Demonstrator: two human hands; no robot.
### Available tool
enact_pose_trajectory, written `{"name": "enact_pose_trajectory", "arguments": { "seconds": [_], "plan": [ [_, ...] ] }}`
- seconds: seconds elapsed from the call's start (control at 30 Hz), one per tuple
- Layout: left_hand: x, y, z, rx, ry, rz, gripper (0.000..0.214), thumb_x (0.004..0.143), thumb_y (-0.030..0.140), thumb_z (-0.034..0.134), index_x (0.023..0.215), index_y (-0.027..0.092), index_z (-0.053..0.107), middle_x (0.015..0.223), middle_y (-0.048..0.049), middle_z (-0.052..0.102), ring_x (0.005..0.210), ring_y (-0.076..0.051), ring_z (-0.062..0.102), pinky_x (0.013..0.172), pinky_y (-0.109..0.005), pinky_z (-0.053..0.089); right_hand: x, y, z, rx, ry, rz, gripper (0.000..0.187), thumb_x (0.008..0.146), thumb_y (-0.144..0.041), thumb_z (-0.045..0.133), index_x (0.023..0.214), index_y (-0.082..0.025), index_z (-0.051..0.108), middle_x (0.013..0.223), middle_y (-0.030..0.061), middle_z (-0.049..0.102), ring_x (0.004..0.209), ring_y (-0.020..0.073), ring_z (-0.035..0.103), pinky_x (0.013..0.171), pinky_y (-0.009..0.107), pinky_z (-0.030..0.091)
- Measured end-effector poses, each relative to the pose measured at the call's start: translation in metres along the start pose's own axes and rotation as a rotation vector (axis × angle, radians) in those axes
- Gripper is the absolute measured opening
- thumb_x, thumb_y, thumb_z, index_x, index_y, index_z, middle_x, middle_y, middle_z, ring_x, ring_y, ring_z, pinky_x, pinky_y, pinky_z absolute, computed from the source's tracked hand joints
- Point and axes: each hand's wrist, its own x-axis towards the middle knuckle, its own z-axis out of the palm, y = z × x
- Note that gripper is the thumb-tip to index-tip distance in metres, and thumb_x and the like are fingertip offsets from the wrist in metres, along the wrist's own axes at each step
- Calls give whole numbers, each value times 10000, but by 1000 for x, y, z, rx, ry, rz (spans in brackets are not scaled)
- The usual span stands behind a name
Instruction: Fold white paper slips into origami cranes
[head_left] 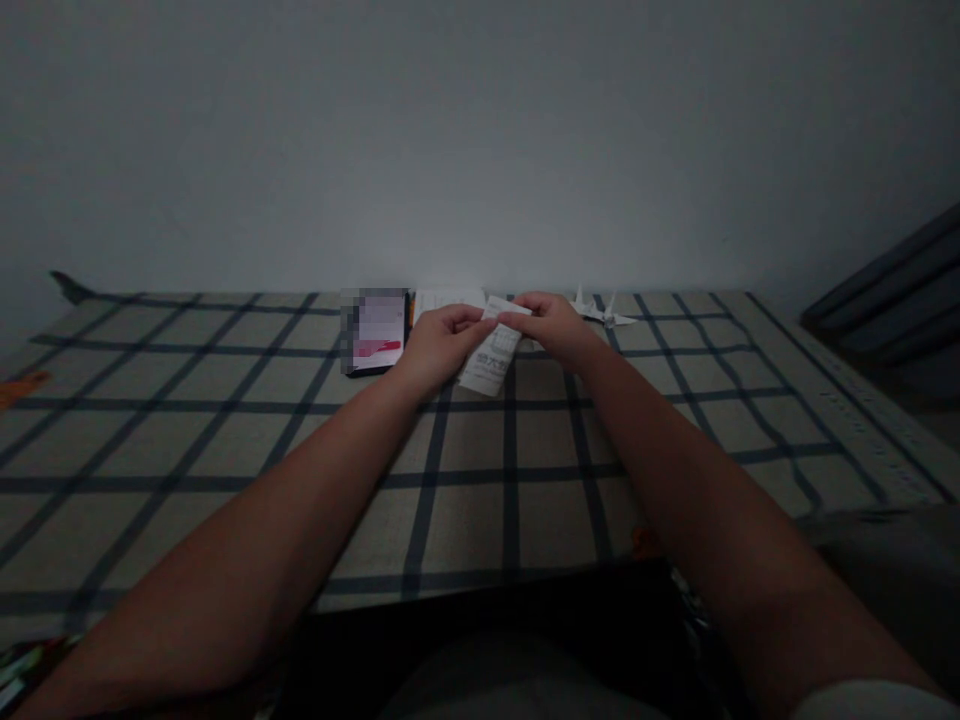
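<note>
Where your view begins, a dark object (360,650) spans the bottom edge, and you reach past it, over the checked cloth (469,440), to a printed paper slip (491,370). The slip slants between your hands, its lower end free and toward you. Your left hand (435,345) pinches its upper part between thumb and fingers; your right hand (556,325) pinches near the upper right corner, the two thumb tips almost meeting. Both grips are judged adequate. Press lightly, keep the thumbs level and move both hands at one pace; thin paper is liable to buckle or tear under uneven pull.

Not verifiable: the slip's underside, the fingertips behind it, and whether a fold lies beneath your thumbs. The smaller print is too dim to read. Beside your left hand, a device with a lit screen (382,330) is pixelated along its left side. Your left hand partly covers a white sheet (450,298). Just past your right wrist, folded paper figures (611,317) overlap; you cannot count them with certainty. Behind everything, the wall (480,150) is in poor light.
</note>
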Motion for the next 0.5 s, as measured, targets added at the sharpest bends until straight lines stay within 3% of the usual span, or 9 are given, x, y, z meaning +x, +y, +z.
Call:
{"name": "enact_pose_trajectory", "arguments": {
  "seconds": [0.13,0.5],
  "plan": [
    [2,-4,-1,56,69,44,278,795,446,869,908,197,817,819,-44,763,757,-192,656,724,-297,510,2,3,4,142,9,26,351,717,-500,843,827,-192,716,750,-5,674,716,138,586,685,277,490],
    [2,-7,1,-11,-1,-28,279,792,431,868,872,176,789,808,-51,754,700,-158,659,660,-271,512,1,2,1,-34,90,-50,321,746,-491,814,793,-188,717,714,-21,634,676,130,517,637,280,403]
  ]
}}
